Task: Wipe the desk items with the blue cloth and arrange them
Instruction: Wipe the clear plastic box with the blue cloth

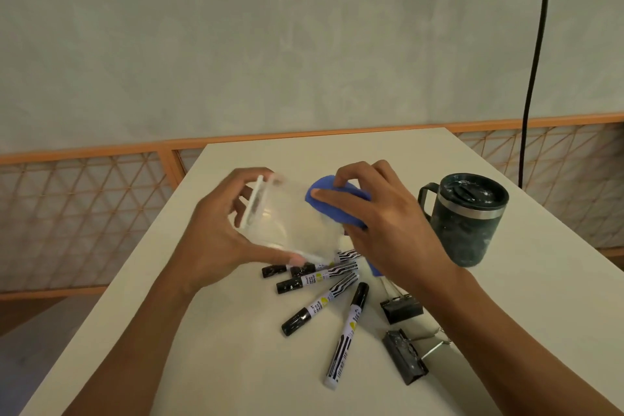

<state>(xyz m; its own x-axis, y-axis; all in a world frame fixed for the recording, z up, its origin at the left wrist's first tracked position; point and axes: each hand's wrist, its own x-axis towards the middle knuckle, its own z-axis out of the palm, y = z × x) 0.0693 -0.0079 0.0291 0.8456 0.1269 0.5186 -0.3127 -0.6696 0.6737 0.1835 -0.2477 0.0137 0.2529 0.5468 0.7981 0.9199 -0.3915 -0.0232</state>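
Left grip (216, 233): closed around a clear plastic container (290, 216), thumb underneath, fingers curled over the top. The container is held off the desk (202, 331) and tipped on its side. Its flanged end sits inside the left grip; whether that end is base or mouth cannot be told, as it is blurred.

Right grip (381, 223): the blue cloth (329, 214) is pinched between thumb and fingers and pressed against the container end facing away from the left grip. The cloth is bunched, and a small tail is seen hanging under the right grip's palm.

Five markers (317, 279) with black caps are fanned out on the desk directly below both grips. The top two are partly hidden behind the container and the left thumb. Two black binder clips (401, 309) lie on the desk under the right wrist, just beside the markers, one closer to the camera. White specks are seen on the clips and marker caps.

A dark lidded mug (462, 223) stands upright just right of the right grip, handle turned toward it, not touching. A black cable (533, 78) hangs beyond the mug.
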